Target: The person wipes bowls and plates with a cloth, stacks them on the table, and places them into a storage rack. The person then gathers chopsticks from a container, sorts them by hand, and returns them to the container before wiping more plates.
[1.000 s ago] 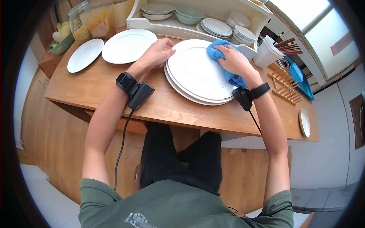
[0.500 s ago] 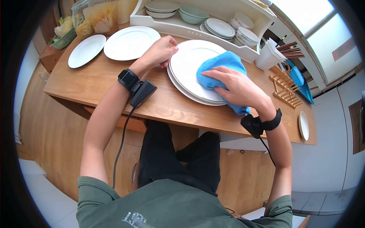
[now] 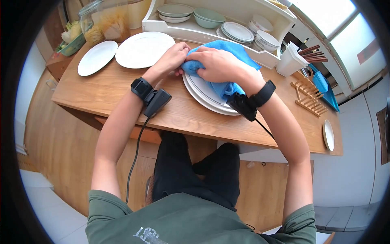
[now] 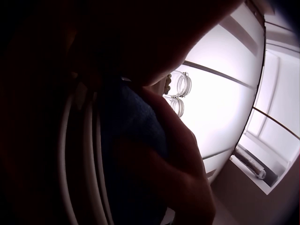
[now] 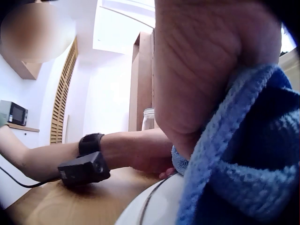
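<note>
A stack of white plates (image 3: 197, 88) stands near the table's front edge, its upper plate largely hidden under a blue cloth (image 3: 237, 49). My right hand (image 3: 221, 65) holds this cloth against the plate near its left rim, fingers bent over the fabric. At that same rim my left hand (image 3: 174, 57) pinches the upper plate's edge, close beside the right fingertips. The left wrist view is dark, with plate rims (image 4: 89, 154) edge-on beside the cloth. In the right wrist view the folded cloth (image 5: 225, 136) hangs below the palm.
Two white plates (image 3: 145, 49) (image 3: 97, 58) lie to the left. Behind is a white shelf (image 3: 178, 30) with bowls and dishes. To the right are a white chopstick holder (image 3: 291, 60), a wooden rack (image 3: 308, 99) and a small white dish (image 3: 328, 135). Glass jars (image 3: 93, 26) stand back left.
My right hand has wiped the cloth from the plate's right side toward the front, then across to the left rim. My left hand has stayed at the rim.
</note>
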`<state>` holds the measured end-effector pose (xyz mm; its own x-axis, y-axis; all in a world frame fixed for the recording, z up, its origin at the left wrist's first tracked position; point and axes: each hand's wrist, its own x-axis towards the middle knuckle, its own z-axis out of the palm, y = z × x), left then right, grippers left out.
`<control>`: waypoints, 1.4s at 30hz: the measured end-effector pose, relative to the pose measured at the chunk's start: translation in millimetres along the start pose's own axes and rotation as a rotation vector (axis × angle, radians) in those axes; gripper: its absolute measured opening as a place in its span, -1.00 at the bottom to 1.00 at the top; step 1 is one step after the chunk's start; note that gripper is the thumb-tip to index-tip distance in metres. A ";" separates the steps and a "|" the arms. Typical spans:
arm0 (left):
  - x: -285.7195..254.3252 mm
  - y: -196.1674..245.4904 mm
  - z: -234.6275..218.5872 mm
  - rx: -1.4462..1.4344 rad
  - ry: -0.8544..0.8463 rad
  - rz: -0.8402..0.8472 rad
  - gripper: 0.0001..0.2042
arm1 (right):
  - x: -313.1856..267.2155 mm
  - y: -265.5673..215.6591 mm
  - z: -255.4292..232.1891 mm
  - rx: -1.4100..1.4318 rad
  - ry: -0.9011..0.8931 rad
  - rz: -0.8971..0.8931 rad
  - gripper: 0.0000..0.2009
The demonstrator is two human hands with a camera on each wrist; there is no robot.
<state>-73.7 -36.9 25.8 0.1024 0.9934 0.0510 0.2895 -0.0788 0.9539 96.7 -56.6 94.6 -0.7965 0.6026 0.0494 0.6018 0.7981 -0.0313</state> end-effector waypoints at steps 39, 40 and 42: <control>-0.8 1.1 5.9 0.215 0.003 0.052 -0.70 | -105.7 1.1 -17.9 0.007 -0.103 -0.033 -0.54; -0.5 1.2 5.8 0.220 -0.001 0.053 -0.70 | -99.3 -6.4 -16.9 0.010 -0.099 -0.030 -0.54; 0.6 0.8 5.6 0.240 -0.002 0.056 -0.71 | -84.4 -19.9 -14.6 -0.040 -0.116 -0.014 -0.55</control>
<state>-68.1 -36.8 25.0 0.1264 0.9868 0.1014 0.5010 -0.1517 0.8520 152.8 -123.3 105.6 -0.8050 0.5896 -0.0663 0.5904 0.8071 0.0086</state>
